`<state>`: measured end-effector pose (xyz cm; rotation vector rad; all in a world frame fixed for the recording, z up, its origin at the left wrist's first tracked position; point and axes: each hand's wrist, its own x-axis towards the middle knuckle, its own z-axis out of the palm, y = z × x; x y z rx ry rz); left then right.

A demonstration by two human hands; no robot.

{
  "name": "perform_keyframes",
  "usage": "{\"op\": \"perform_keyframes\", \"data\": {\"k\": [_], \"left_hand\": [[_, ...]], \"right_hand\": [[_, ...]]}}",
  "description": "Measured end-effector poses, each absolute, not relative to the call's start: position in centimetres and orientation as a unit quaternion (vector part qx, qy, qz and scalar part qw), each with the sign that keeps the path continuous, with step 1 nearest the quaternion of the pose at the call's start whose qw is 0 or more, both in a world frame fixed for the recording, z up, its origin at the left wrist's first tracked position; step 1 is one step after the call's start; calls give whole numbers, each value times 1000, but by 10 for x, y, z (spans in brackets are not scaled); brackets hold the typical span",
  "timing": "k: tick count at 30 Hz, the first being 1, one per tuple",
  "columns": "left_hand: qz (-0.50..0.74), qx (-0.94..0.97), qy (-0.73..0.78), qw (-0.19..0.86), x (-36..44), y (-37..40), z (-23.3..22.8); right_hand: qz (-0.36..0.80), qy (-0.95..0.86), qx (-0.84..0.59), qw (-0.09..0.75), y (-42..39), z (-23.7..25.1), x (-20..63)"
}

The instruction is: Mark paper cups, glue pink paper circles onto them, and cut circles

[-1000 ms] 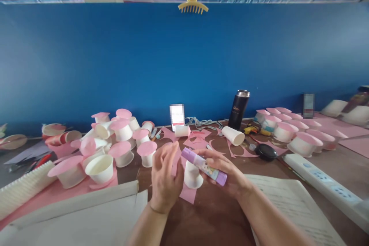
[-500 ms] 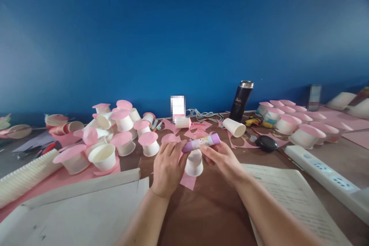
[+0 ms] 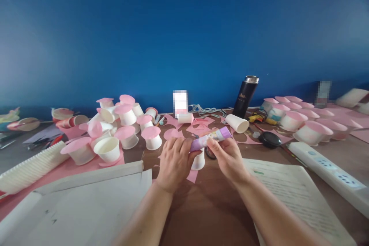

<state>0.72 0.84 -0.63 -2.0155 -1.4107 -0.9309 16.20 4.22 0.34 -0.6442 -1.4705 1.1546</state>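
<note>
A purple glue stick [image 3: 208,139] is held level-ish between both hands, its right end tilted up. My left hand [image 3: 175,163] closes round its left end, fingers curled with the backs toward me. My right hand [image 3: 230,159] grips the tube farther right, thumb along its near side. Just below the glue stick stands a white paper cup [image 3: 198,161], its upper part hidden by my left hand and the stick. A scrap of pink paper [image 3: 192,177] shows in front of the cup.
Paper cups topped with pink discs [image 3: 151,133] crowd the left, beside a long stack of nested cups [image 3: 34,165]. A black flask [image 3: 245,96], a lying cup [image 3: 236,123], a black round case [image 3: 270,139] and a white power strip [image 3: 325,169] are to the right. Papers flank my forearms.
The view has tilted down and shifted slightly left. Both hands still hold the glue stick, which now slants up a little more at its right end.
</note>
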Motion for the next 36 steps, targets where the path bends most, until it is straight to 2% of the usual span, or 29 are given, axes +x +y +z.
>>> {"op": "perform_keyframes", "data": {"k": [5,8,10,12,16,19,25,28,31,34,36], "left_hand": [[-331,-738,-536,241,0,10,-5],[-345,-677,-605,238,-20,15,-5],[-365,-612,-664,227,-33,19,-6],[-341,-588,-707,196,-38,22,-9],[-206,-614,-754,111,-34,24,-19],[-147,-630,-761,60,-32,24,-25],[-106,-619,-778,-15,-32,21,-26],[-150,-601,-785,-4,-30,20,-22],[-293,-610,-736,-15,-26,20,-17],[-412,-643,-636,-106,-20,19,-17],[-411,-665,-602,-165,-15,18,-21]], "right_hand": [[487,-565,-298,597,56,12,174],[483,-382,-265,743,79,26,195],[491,-326,-247,769,90,31,201],[518,-354,-265,732,91,27,197],[544,-427,-281,665,79,5,173],[565,-405,-300,653,77,-7,163],[558,-375,-367,642,81,-17,160],[544,-392,-420,611,77,-18,157],[585,-351,-410,605,74,-16,153],[633,-275,-400,604,75,-15,149],[654,-242,-395,598,75,-15,148]]}}
